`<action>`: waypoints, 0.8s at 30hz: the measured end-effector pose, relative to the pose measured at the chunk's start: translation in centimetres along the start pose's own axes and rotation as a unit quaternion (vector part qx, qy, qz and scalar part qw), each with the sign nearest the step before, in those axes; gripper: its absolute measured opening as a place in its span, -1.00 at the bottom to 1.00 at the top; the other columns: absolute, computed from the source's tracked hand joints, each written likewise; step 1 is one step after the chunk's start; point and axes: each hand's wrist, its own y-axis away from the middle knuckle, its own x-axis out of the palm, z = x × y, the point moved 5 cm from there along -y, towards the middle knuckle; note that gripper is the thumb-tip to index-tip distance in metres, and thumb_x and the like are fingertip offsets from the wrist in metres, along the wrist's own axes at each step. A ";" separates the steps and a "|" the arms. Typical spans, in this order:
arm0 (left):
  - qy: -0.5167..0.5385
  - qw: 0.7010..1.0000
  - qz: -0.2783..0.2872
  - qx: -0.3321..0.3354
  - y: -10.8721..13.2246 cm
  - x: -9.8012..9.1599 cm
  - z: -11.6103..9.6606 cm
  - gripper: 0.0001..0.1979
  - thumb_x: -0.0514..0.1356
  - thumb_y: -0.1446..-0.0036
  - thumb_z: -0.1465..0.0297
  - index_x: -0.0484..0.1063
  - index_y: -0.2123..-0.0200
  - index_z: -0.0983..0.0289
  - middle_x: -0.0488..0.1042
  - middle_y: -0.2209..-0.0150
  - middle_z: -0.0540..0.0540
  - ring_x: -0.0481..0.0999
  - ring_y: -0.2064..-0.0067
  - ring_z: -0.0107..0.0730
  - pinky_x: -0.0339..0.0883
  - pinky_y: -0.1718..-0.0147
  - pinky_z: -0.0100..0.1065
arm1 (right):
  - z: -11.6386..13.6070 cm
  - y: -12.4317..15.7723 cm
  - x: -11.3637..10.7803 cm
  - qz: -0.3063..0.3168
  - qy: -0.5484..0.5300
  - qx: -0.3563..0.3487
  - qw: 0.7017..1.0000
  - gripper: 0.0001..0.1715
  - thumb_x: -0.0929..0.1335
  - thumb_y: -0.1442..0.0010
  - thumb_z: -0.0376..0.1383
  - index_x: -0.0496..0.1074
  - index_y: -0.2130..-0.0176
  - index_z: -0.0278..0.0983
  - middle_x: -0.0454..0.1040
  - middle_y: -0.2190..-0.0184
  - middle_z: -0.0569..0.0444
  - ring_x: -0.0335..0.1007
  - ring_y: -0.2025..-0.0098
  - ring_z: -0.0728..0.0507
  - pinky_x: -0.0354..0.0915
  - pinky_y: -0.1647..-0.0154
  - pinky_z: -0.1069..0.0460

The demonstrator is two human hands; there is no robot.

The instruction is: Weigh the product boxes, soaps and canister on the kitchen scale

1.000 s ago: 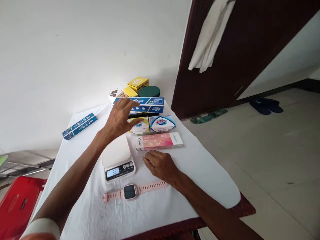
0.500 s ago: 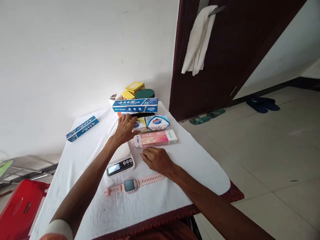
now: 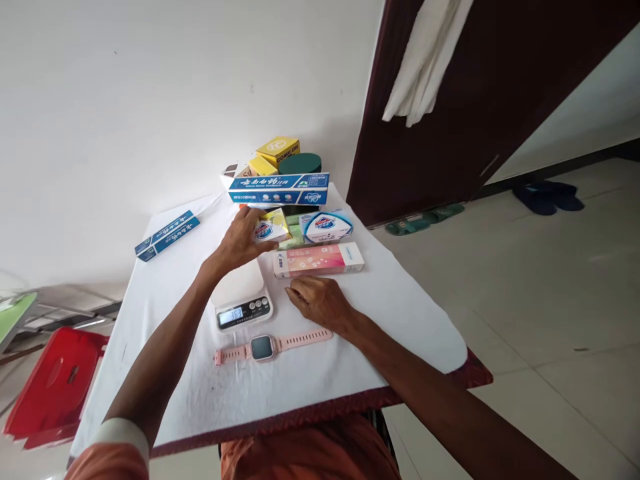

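My left hand [image 3: 239, 241] is closed around a small yellow and white soap box [image 3: 271, 227], lifted a little above the white kitchen scale [image 3: 240, 297]. The scale's display reads 363. My right hand [image 3: 320, 303] rests palm down on the white tablecloth [image 3: 380, 313], fingers loosely spread, just below a pink toothpaste box [image 3: 318, 259]. A blue and white soap box [image 3: 326, 227] lies to the right of the held box. A pink smartwatch [image 3: 270, 347] lies flat in front of the scale.
A long blue toothpaste box [image 3: 278, 189] stands behind the soaps, with yellow boxes [image 3: 276, 152] and a dark green round lid [image 3: 299, 163] at the back. Another blue toothpaste box [image 3: 167, 235] lies far left. A red stool [image 3: 53, 387] stands left; a dark door [image 3: 480, 100] rises right.
My left hand came down from above the boxes, closed on the yellow soap box and raised it slightly. My right hand stayed on the cloth.
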 end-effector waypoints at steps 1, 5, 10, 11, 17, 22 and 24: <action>-0.008 1.000 -0.003 -0.005 0.8 -1.1 -0.2 -0.45 0.50 -0.01 0.28 0.39 -0.03 0.20 0.41 0.04 0.11 0.47 0.05 -0.19 0.44 0.06 -0.15 | -0.1 0.0 0.0 0.001 -0.004 0.004 1.000 -0.61 0.28 -0.41 -0.35 0.43 0.47 -0.27 0.46 0.54 0.09 0.28 0.48 -0.02 0.03 0.41 0.03; -0.032 0.998 0.024 -0.047 5.7 -4.5 -0.3 -0.42 0.49 -0.04 0.18 0.42 -0.08 0.18 0.44 0.08 0.08 0.47 0.14 -0.26 0.43 0.19 -0.25 | -0.2 0.0 0.1 0.004 -0.006 0.012 1.000 -0.60 0.28 -0.41 -0.31 0.45 0.47 -0.28 0.47 0.54 0.08 0.27 0.49 -0.02 0.03 0.41 0.04; -0.037 0.987 0.091 -0.125 11.5 -4.2 1.8 -0.45 0.47 -0.06 0.19 0.44 -0.07 0.19 0.44 0.07 0.09 0.50 0.14 -0.26 0.45 0.18 -0.24 | -0.4 0.0 0.4 0.022 0.004 0.023 0.999 -0.57 0.26 -0.40 -0.30 0.44 0.50 -0.28 0.44 0.57 0.09 0.21 0.51 -0.01 -0.01 0.43 0.04; -0.037 0.985 0.098 -0.136 12.1 -3.7 2.2 -0.45 0.47 -0.06 0.21 0.44 -0.07 0.20 0.44 0.06 0.10 0.50 0.13 -0.25 0.46 0.15 -0.21 | -0.4 0.0 0.4 0.025 0.008 0.026 0.999 -0.57 0.26 -0.39 -0.30 0.44 0.50 -0.28 0.45 0.57 0.09 0.20 0.51 -0.01 -0.01 0.43 0.04; -0.009 0.982 0.107 -0.155 12.3 -1.5 3.0 -0.40 0.44 -0.09 0.15 0.40 -0.15 0.17 0.43 -0.01 0.16 0.52 -0.01 -0.11 0.47 -0.01 -0.07 | -0.4 0.0 0.4 0.043 0.008 0.043 0.998 -0.57 0.25 -0.38 -0.30 0.44 0.50 -0.27 0.46 0.56 0.08 0.20 0.50 -0.02 0.03 0.43 0.04; 0.025 0.986 0.037 -0.161 12.7 -4.5 2.7 -0.14 0.45 -0.06 0.02 0.24 -0.35 0.12 0.37 -0.17 0.22 0.45 -0.21 -0.02 0.42 -0.15 -0.01 | -0.4 0.0 0.4 0.038 -0.001 0.036 0.999 -0.58 0.26 -0.38 -0.30 0.44 0.50 -0.27 0.46 0.56 0.08 0.21 0.50 -0.02 0.03 0.42 0.03; 0.031 0.986 -0.011 -0.162 13.1 -6.0 2.6 -0.22 0.40 -0.13 0.00 0.26 -0.33 0.11 0.40 -0.17 0.20 0.48 -0.19 -0.07 0.41 -0.17 -0.03 | -0.4 0.0 0.4 0.039 -0.003 0.033 0.999 -0.59 0.26 -0.39 -0.30 0.44 0.49 -0.27 0.47 0.54 0.07 0.23 0.50 -0.02 0.02 0.43 0.03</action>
